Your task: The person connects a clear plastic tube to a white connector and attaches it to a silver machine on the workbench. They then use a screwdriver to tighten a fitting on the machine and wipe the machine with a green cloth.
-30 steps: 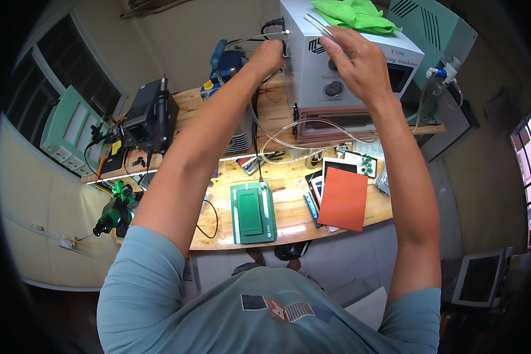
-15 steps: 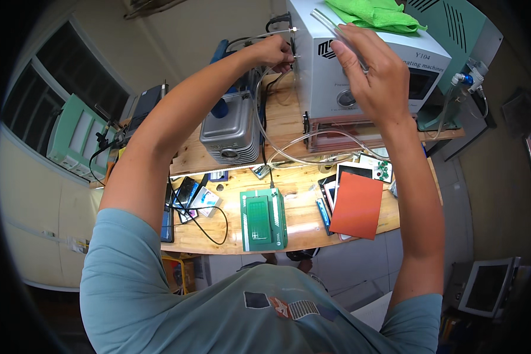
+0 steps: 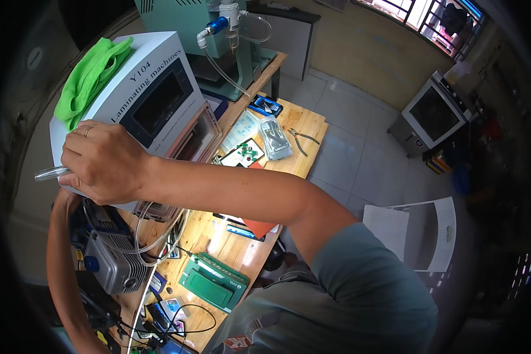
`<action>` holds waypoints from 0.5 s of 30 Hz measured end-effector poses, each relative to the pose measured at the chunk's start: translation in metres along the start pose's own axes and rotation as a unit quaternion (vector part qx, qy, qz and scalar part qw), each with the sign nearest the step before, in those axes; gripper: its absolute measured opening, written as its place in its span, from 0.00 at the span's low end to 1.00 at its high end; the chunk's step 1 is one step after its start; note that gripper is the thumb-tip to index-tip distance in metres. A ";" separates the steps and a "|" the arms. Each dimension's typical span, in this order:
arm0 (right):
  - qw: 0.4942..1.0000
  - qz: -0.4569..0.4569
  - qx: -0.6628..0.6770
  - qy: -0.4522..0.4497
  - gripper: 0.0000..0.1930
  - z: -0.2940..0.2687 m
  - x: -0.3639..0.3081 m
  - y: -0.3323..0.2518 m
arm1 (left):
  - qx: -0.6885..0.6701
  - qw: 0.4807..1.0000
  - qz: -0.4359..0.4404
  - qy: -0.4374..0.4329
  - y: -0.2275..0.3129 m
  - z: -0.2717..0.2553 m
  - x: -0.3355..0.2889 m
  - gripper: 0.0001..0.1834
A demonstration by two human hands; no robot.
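My right hand (image 3: 103, 162) is closed around the end of a clear tube (image 3: 50, 173) at the left corner of a white box-shaped machine (image 3: 153, 100) with a dark screen. A green cloth (image 3: 88, 74) lies on top of the machine. More clear tubing (image 3: 159, 233) loops down below my hand toward a grey pump (image 3: 115, 265). My left forearm (image 3: 59, 248) rises along the left edge, and its hand is hidden behind my right hand and the machine.
The wooden bench (image 3: 230, 248) holds a green fixture (image 3: 212, 283), an orange-red sheet (image 3: 259, 227), pliers (image 3: 304, 137) and a plastic bag (image 3: 275, 138). A teal machine (image 3: 218, 35) stands behind. A white chair (image 3: 425, 236) and a boxy monitor (image 3: 433, 109) are on the tiled floor.
The view has swung round to the machine's side. My right hand has moved to the machine's left corner with the tube, and my left hand has gone out of sight behind it.
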State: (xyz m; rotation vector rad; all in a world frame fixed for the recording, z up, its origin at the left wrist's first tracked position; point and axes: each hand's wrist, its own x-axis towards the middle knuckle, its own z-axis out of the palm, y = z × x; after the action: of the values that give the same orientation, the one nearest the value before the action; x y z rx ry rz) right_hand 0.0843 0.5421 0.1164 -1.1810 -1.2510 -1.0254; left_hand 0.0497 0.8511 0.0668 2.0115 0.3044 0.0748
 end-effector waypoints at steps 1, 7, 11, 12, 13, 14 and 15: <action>1.000 0.001 0.000 -0.009 0.14 -0.001 0.000 0.000 | -0.002 1.000 0.000 -0.001 0.000 0.002 -0.002 0.09; 1.000 0.005 0.001 -0.018 0.14 -0.006 0.002 -0.005 | -0.002 1.000 0.007 0.006 0.002 0.004 -0.013 0.09; 1.000 0.003 -0.003 -0.021 0.13 -0.008 0.006 -0.005 | -0.006 1.000 0.017 0.010 0.008 0.002 -0.016 0.09; 1.000 0.000 -0.001 -0.018 0.12 -0.008 0.008 -0.003 | -0.007 1.000 0.021 0.010 0.012 0.003 -0.016 0.09; 1.000 0.000 0.006 -0.015 0.12 -0.006 0.006 -0.002 | -0.007 1.000 0.025 0.008 0.012 0.006 -0.017 0.09; 0.999 0.006 -0.006 -0.033 0.11 -0.004 0.007 -0.007 | -0.004 1.000 0.024 0.016 0.012 0.002 -0.027 0.09; 0.998 0.012 -0.016 -0.052 0.11 -0.009 0.008 -0.008 | -0.005 0.999 0.030 0.018 0.014 0.006 -0.030 0.09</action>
State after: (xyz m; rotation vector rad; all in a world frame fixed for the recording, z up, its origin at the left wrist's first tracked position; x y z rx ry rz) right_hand 0.0786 0.5327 0.1254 -1.2843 -1.3020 -0.9793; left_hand 0.0242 0.8323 0.0784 2.0118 0.2658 0.1516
